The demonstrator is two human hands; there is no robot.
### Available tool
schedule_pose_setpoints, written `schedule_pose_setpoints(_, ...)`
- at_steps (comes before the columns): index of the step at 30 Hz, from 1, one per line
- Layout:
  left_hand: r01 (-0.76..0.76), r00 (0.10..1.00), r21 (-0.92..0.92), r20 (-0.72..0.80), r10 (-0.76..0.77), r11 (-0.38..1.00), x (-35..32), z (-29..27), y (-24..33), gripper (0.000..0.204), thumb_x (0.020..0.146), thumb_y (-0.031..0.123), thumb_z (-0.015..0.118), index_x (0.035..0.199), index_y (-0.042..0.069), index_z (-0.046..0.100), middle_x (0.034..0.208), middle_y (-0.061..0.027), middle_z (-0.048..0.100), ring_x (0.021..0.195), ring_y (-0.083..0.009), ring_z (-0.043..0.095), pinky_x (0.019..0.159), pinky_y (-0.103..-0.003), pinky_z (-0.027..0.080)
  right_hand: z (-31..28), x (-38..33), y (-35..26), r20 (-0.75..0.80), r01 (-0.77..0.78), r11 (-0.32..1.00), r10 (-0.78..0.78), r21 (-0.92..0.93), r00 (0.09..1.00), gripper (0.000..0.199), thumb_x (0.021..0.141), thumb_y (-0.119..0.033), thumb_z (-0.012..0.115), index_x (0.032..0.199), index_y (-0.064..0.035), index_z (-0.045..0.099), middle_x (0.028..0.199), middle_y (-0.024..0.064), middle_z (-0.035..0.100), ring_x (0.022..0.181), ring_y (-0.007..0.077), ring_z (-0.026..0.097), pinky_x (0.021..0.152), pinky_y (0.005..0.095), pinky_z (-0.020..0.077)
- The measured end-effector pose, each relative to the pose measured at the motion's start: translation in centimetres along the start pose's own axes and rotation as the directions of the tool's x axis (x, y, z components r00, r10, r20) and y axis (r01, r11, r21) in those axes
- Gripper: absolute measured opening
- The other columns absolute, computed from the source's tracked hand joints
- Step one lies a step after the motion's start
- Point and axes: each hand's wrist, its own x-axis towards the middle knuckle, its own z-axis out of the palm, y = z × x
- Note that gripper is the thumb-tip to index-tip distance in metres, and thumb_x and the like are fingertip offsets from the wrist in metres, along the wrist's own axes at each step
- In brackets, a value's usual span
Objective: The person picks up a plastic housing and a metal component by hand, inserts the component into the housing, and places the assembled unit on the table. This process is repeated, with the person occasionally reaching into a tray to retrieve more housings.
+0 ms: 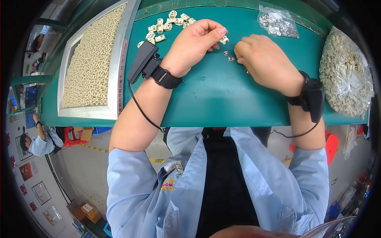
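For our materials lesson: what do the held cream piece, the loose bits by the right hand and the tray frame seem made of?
Cream piece: probably plastic, matte, judging by its even colour. Loose bits: likely metal, shiny, given silvery glints. Tray frame: apparently metal, perhaps aluminium, with a soft silver-grey sheen.

yellow tape (95, 148) marks the grey floor (93, 170) near red stools (331, 147).

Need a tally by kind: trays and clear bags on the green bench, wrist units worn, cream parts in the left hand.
Framed tray: 1
Large cream-filled bag: 1
Small metal-filled bag: 1
Black wrist units: 2
Cream part in left hand: 1
Total: 6
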Motion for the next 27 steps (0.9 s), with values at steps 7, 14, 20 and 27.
schedule_pose_setpoints(7, 0.086, 0.984, 0.009, 0.157, -0.087, 0.996, -0.7, -0.2, 1.1, 0.031, 0.096, 0.029, 0.055, 0.116, 0.006, 0.062, 0.084, 0.0055, 0.056, 0.073, -0.0051, 0.048, 0.068, -0.019, 0.041, -1.6, 0.8, 0.1, -0.207, 0.032, 0.997, -0.017, 0.069, 0.978, 0.011, 0.078, -0.002, 0.061, 0.082, -0.0021, 0.051, 0.077, 0.0117, 0.051, 0.076, 0.0308, 0.051, 0.067, 0.0394, 0.0407)
schedule_pose_setpoints(14, 0.181, 0.957, -0.294, 0.275, -0.098, 0.939, -1.2, 0.4, 1.3, 0.030, 0.095, 0.029, 0.056, 0.114, 0.007, 0.065, 0.079, 0.0064, 0.056, 0.065, -0.0031, 0.048, 0.059, -0.017, 0.038, -1.9, 1.4, -0.3, -0.385, 0.070, 0.997, -0.053, 0.032, 0.921, 0.013, 0.077, 0.000, 0.062, 0.084, -0.0019, 0.051, 0.077, 0.0116, 0.048, 0.072, 0.0308, 0.048, 0.064, 0.0376, 0.0391)
schedule_pose_setpoints(20, 0.188, 0.955, -0.312, 0.281, -0.098, 0.931, -1.2, 0.6, 1.3, 0.033, 0.095, 0.029, 0.057, 0.117, 0.006, 0.063, 0.080, 0.0069, 0.056, 0.065, -0.0031, 0.047, 0.059, -0.017, 0.038, -1.5, 1.3, -0.1, -0.342, 0.054, 0.996, -0.026, 0.073, 0.939, 0.013, 0.079, -0.002, 0.064, 0.086, -0.0017, 0.053, 0.078, 0.0105, 0.051, 0.074, 0.0286, 0.051, 0.065, 0.0363, 0.0415)
schedule_pose_setpoints(27, 0.149, 0.964, -0.172, 0.242, -0.105, 0.974, -1.5, 1.0, 1.5, 0.037, 0.094, 0.030, 0.059, 0.122, 0.006, 0.061, 0.081, 0.0076, 0.055, 0.067, -0.0033, 0.047, 0.062, -0.017, 0.039, -0.7, 1.1, 0.0, -0.310, -0.058, 0.946, 0.163, 0.320, 0.937, 0.014, 0.080, -0.005, 0.067, 0.086, -0.0009, 0.055, 0.082, 0.0088, 0.056, 0.078, 0.0238, 0.056, 0.070, 0.0325, 0.0448)
